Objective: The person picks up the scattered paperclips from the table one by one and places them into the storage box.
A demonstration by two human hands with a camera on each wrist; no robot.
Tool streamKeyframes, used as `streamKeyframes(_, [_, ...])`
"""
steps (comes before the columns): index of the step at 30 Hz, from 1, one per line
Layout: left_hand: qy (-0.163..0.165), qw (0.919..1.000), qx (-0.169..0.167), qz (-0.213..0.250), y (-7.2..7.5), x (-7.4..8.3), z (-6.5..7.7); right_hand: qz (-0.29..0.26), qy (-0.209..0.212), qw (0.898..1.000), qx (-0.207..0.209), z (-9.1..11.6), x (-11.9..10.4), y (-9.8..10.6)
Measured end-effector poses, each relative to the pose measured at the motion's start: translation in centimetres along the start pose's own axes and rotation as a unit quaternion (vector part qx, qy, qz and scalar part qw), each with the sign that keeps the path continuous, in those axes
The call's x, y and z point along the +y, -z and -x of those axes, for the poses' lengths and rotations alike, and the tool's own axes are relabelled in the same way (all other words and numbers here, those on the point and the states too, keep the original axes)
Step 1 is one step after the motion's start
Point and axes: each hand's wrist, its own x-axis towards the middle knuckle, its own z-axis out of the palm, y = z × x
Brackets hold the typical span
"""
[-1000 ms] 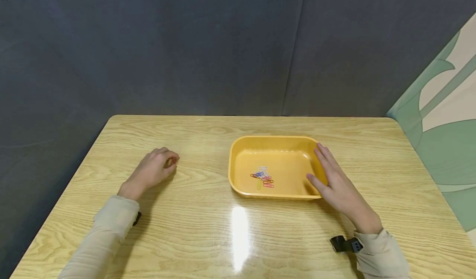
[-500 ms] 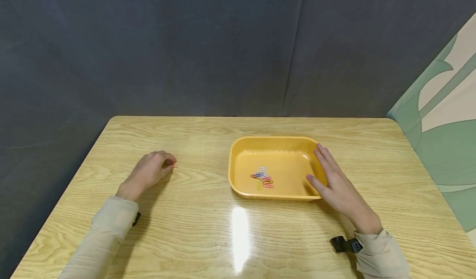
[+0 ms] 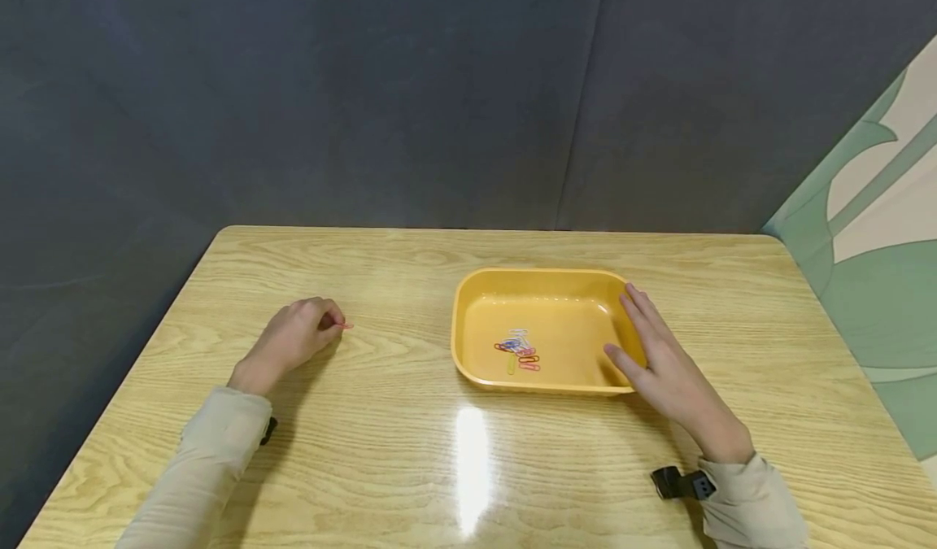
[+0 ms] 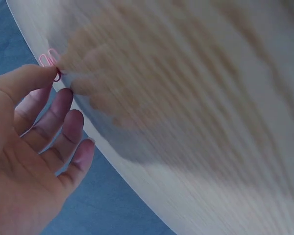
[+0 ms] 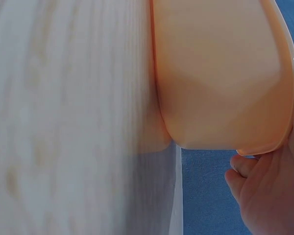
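My left hand [image 3: 296, 337] is low over the left part of the table, pinching a pink paper clip [image 3: 347, 326] between thumb and index finger. In the left wrist view the clip's pink wire loops [image 4: 48, 59] stick out past the thumb tip, and the other fingers are loosely bent. A yellow tray [image 3: 542, 271] stands right of the table's middle. My right hand [image 3: 669, 374] holds its right side, the thumb over the inside and the fingers along the rim. The right wrist view shows fingers under the tray's lip [image 5: 259, 151]; the thumb is hidden there.
Several coloured paper clips [image 3: 521, 346] lie loosely heaped in the tray's left half. The light wood table [image 3: 395, 451] ends at a dark cloth partition [image 3: 410, 110] behind. A green and cream patterned surface [image 3: 886, 289] borders the right side.
The pink paper clip now pokes out past my left fingertips, and its angle has shifted slightly. My left hand has moved only a little. The right hand and tray stay put.
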Motion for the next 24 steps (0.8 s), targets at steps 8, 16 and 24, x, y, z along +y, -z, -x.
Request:
streamKeyframes(8, [0.021,0.9985,-0.048,0.015,0.12,0.35,-0.21,0.0,-0.003,1.0,-0.001,0.02,-0.07,0.09])
streamKeyframes(16, [0.022,0.9983,-0.054,0.005,-0.06,0.64,-0.27,-0.001,-0.001,1.0,-0.001,-0.03,-0.14,0.13])
streamKeyframes(24, [0.006,0.9997,-0.022,0.006,-0.36,0.96,-0.38,0.002,0.001,1.0,0.0,0.04,0.08,-0.04])
